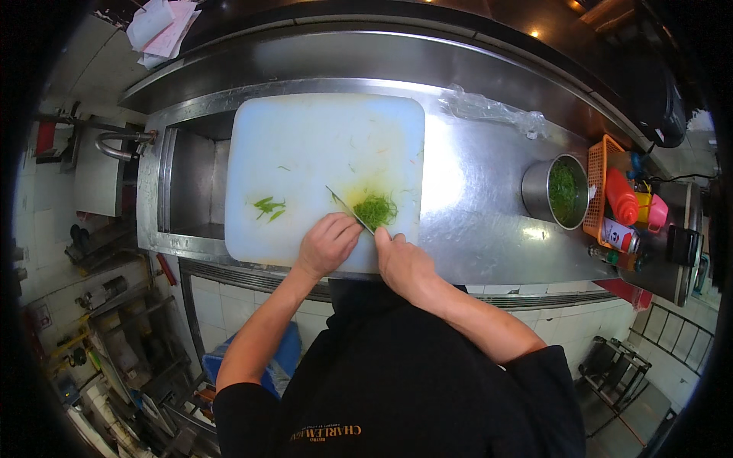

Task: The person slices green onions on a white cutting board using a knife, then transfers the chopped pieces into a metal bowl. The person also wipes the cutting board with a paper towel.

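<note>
our right hand [403,262] wrapped round a knife [356,215] mid-frame, our left hand [330,243] curled right beside it, we can't tell if that one's pinching anything, shredded greens [376,211] heaped just right, all over a white board [294,145]

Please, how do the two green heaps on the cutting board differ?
The left heap is small and sparse, the right heap larger and denser. The left heap has wider pieces, the right heap fine shreds. The knife is beside the right heap, away from the left heap. Both lie on the board.
</note>
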A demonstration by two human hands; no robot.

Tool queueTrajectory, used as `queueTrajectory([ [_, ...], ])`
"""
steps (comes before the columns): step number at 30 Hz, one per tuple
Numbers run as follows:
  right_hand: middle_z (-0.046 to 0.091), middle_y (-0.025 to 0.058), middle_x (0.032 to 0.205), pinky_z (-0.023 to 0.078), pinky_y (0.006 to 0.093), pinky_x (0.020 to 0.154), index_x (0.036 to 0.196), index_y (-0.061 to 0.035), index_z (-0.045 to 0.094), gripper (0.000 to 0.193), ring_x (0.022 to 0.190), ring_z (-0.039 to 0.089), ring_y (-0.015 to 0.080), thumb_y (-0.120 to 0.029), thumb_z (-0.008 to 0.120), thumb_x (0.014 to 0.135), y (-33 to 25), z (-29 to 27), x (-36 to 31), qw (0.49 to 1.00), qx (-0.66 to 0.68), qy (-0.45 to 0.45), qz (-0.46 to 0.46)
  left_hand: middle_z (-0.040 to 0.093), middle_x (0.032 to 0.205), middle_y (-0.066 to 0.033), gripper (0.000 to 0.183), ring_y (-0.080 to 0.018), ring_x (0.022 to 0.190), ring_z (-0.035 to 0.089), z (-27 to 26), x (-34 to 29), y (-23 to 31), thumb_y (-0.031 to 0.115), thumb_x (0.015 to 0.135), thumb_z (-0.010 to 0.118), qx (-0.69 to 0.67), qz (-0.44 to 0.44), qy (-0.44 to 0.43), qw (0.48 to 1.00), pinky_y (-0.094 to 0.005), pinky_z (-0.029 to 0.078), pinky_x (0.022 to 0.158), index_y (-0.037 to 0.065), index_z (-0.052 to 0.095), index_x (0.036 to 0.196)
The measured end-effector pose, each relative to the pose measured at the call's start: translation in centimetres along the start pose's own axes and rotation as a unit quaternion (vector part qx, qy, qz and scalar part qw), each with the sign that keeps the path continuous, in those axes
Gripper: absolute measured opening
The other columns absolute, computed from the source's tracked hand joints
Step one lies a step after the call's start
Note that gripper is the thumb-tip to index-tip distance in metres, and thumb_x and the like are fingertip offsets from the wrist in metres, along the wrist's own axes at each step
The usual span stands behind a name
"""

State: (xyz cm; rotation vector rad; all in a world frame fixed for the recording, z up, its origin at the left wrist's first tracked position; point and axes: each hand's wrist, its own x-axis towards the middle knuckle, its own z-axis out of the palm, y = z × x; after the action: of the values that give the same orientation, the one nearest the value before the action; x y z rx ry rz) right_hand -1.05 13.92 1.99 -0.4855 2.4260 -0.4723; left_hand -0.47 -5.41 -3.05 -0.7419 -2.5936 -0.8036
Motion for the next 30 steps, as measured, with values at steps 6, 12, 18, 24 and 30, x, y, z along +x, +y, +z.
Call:
queueTrajectory([
  [6, 0.064, 0.0267, 0.092, 0.057, 0.0497, 0.065, 0.108, -0.0018, 0.043, 0.016, 0.077, 0.069, 0.0431, -0.008, 0.048, 0.095, -0.4, -1.2, -1.6, 0.999, -0.046, -0.025, 0.007, 0.068, 0.094, -0.0065, 0.019, -0.0258, 0.088, 0.067, 0.3, -0.1, -0.5, 0.004, 0.074, 0.076, -0.026, -0.008, 0.024, 0.999, -0.0356, 0.055, 0.078, 0.005, 0.07, 0.092],
  [12, 0.063, 0.0298, 0.095, 0.055, 0.053, 0.065, 0.108, -0.0014, 0.042, 0.015, 0.078, 0.067, 0.0471, -0.007, 0.046, 0.095, -0.3, -0.8, -2.0, 0.999, 0.003, -0.042, 0.034, 0.068, 0.093, -0.0059, 0.017, -0.0251, 0.088, 0.067, 0.1, 0.0, -0.3, 0.005, 0.073, 0.076, -0.019, 0.001, 0.037, 0.999, -0.0354, 0.055, 0.078, 0.005, 0.07, 0.089],
  [18, 0.062, 0.0298, 0.095, 0.055, 0.0535, 0.067, 0.108, -0.0021, 0.042, 0.014, 0.079, 0.067, 0.0483, -0.006, 0.045, 0.095, 0.1, 0.0, -0.6, 1.0, 0.012, 0.011, -0.004, 0.068, 0.093, -0.0057, 0.017, -0.0248, 0.087, 0.067, 0.0, 0.2, -0.2, 0.005, 0.073, 0.075, -0.012, 0.006, 0.037, 0.999, -0.0355, 0.055, 0.078, 0.005, 0.07, 0.089],
  [24, 0.062, 0.0293, 0.092, 0.055, 0.0539, 0.067, 0.108, -0.0021, 0.042, 0.015, 0.08, 0.067, 0.0482, -0.006, 0.047, 0.094, -0.3, 0.1, -0.6, 0.999, 0.028, 0.035, -0.017, 0.069, 0.091, -0.0059, 0.019, -0.0256, 0.086, 0.068, 0.2, 0.1, -0.3, 0.003, 0.07, 0.077, -0.014, 0.0, 0.045, 0.999, -0.0362, 0.055, 0.075, 0.007, 0.07, 0.087],
  [30, 0.062, 0.0295, 0.09, 0.055, 0.0553, 0.068, 0.108, -0.0009, 0.041, 0.015, 0.078, 0.067, 0.0476, -0.005, 0.047, 0.094, -0.2, 0.2, -0.7, 0.997, 0.041, 0.048, -0.034, 0.068, 0.09, -0.0049, 0.015, -0.0244, 0.084, 0.067, 0.3, 0.2, -0.3, 0.006, 0.072, 0.076, -0.006, -0.006, 0.044, 0.999, -0.0352, 0.054, 0.075, 0.006, 0.07, 0.086],
])
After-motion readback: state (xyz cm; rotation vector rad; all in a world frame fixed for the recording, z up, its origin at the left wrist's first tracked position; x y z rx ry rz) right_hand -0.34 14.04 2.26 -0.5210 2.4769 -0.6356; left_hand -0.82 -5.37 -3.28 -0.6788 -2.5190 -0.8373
